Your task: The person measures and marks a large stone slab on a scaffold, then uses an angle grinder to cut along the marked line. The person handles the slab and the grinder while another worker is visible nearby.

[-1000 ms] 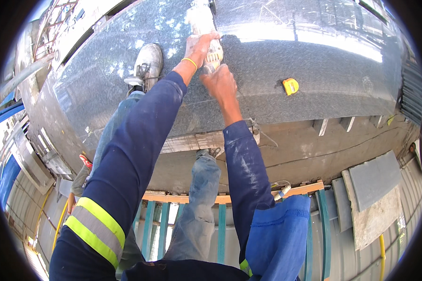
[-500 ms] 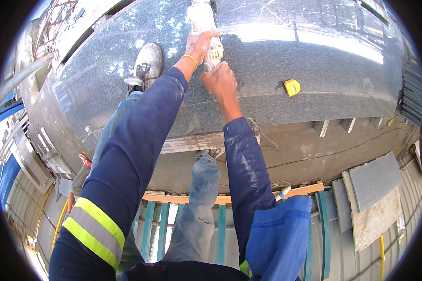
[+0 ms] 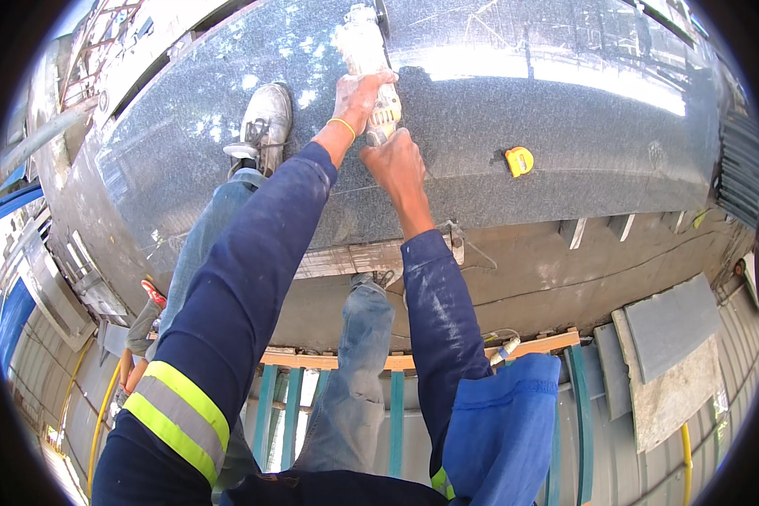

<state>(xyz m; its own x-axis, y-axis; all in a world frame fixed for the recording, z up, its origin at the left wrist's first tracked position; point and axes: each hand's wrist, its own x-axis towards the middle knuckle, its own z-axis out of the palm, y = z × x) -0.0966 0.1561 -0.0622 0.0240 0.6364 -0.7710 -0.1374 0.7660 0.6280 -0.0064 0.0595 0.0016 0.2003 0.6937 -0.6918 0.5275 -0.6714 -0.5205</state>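
My left hand (image 3: pixel 359 99) is closed around the body of a dusty angle grinder (image 3: pixel 385 114). Behind it, my right hand (image 3: pixel 399 163) grips the grinder's rear end. The tool points away from me over a polished dark grey stone slab (image 3: pixel 472 118), and part of its dark disc shows at the top edge of the picture. Whether the disc touches the stone cannot be made out. To the right of my hands, a yellow tape measure (image 3: pixel 519 161) lies on the slab. My left shoe (image 3: pixel 267 118) rests on the stone beside the left forearm.
Loose grey tiles or boards (image 3: pixel 670 337) lean at the right. A cable with a connector (image 3: pixel 506 350) lies near the wooden edge (image 3: pixel 531 344) above teal bars (image 3: pixel 585 422). Metal supports (image 3: pixel 573 232) stand under the slab. Another person's leg (image 3: pixel 141 333) shows at the far left.
Both hands have drawn the grinder slightly back toward me, and more of its disc shows at the top. My hold on it is the same.
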